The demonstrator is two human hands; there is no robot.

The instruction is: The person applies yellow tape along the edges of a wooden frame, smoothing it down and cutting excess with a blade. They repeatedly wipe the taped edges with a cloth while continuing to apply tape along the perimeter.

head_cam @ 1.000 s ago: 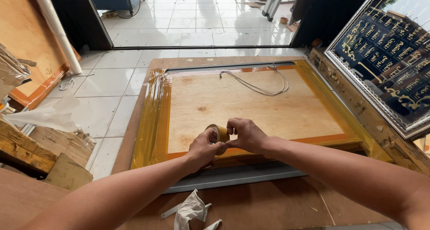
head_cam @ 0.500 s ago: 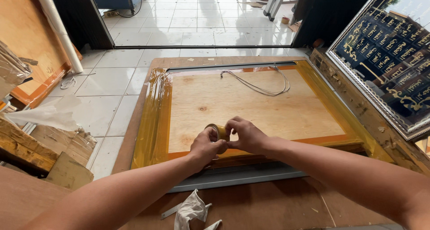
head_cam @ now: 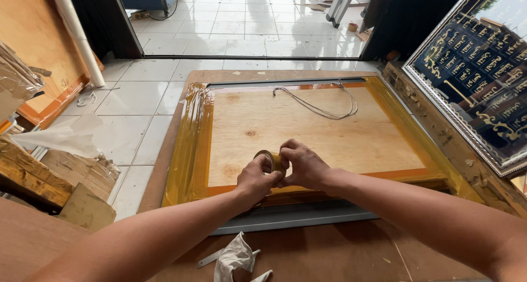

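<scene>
Both of my hands meet over the near edge of a plywood-backed frame (head_cam: 307,128) that lies flat on a brown board. A roll of brown-yellow tape (head_cam: 273,160) sits between them. My left hand (head_cam: 257,179) cups the roll from below and the left. My right hand (head_cam: 303,165) pinches at its top and right side. Glossy yellow tape (head_cam: 189,144) covers the frame's left, right and near borders. A thin grey cord (head_cam: 324,102) loops across the far part of the plywood.
A framed dark panel with gold lettering (head_cam: 480,68) leans at the right. A crumpled white rag (head_cam: 233,258) lies on the brown board near me. Wood pieces and cardboard (head_cam: 49,177) pile up at the left. A white tiled floor (head_cam: 247,18) extends beyond a dark doorway.
Both hands stay at the tape roll with only small finger shifts; the frame and cord have not moved.
</scene>
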